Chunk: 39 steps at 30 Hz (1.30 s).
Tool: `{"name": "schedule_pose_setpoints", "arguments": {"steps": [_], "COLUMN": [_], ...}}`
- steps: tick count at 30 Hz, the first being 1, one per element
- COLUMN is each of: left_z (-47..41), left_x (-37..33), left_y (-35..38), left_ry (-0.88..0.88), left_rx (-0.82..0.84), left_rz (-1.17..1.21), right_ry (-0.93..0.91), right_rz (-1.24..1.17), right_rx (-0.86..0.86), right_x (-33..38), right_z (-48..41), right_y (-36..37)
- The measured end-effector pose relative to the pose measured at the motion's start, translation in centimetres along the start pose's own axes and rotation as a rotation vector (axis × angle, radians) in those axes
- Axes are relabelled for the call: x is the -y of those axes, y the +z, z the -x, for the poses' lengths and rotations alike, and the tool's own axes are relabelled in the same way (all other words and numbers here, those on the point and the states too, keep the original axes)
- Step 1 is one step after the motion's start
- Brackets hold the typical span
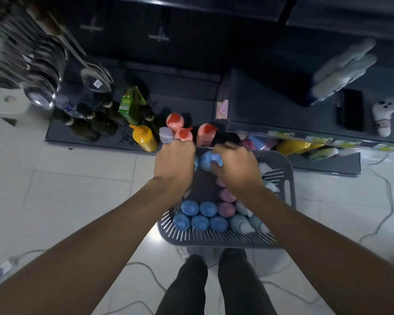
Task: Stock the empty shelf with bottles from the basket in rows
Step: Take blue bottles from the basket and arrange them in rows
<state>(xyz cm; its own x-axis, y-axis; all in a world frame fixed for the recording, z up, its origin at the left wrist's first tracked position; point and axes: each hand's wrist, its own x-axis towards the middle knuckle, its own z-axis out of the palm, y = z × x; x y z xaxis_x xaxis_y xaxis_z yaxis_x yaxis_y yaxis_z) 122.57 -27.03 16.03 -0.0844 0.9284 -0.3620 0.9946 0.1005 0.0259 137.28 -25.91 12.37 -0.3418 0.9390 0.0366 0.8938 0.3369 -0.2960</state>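
A grey slatted basket [214,238] stands on the floor in front of my feet, holding several blue, pink and pale bottles. My right hand [236,168] is shut on a blue bottle [206,160] above the basket's far end. My left hand [174,163] is closed over another blue bottle [196,162], mostly hidden by my fingers. On the dark bottom shelf [59,134] just beyond stand three pink bottles with red caps [205,134], a lilac bottle [165,134] and a yellow bottle [143,138].
Dark glass bottles [84,126] and a green carton [131,105] fill the shelf's left part. Steel ladles and bowls [41,87] hang at far left. A neighbouring shelf unit [282,130] at right holds coloured packs below. White cables [382,212] trail over the tiled floor.
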Motion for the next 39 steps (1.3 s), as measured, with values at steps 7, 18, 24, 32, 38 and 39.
{"name": "schedule_pose_setpoints", "arguments": {"steps": [7, 18, 24, 32, 38, 39], "left_z": [2.7, 7.2, 9.1, 10.5, 10.8, 10.7], "left_x": [-0.5, -3.7, -6.5, -11.3, -16.5, -17.6], "left_y": [-8.1, -19.1, -23.8, -28.9, -31.3, -31.7], "left_ry": [0.058, 0.226, 0.311, 0.388, 0.439, 0.445], "left_rx": [-0.127, -0.279, -0.332, -0.418, -0.430, -0.431], "left_rz": [0.013, 0.015, 0.035, 0.067, 0.033, 0.029], "right_ry": [0.002, 0.054, 0.055, 0.125, 0.118, 0.114], "right_rz": [-0.061, 0.021, 0.011, -0.026, -0.039, -0.032], "right_rx": [-0.017, -0.053, -0.112, -0.189, -0.284, -0.299], "right_x": [0.6, 0.8, 0.5, -2.5, -7.2, -8.3], "right_z": [0.7, 1.8, 3.1, 5.0, 5.6, 5.6], "right_y": [-8.9, -22.2, -29.4, -36.8, -41.2, -42.0]}}
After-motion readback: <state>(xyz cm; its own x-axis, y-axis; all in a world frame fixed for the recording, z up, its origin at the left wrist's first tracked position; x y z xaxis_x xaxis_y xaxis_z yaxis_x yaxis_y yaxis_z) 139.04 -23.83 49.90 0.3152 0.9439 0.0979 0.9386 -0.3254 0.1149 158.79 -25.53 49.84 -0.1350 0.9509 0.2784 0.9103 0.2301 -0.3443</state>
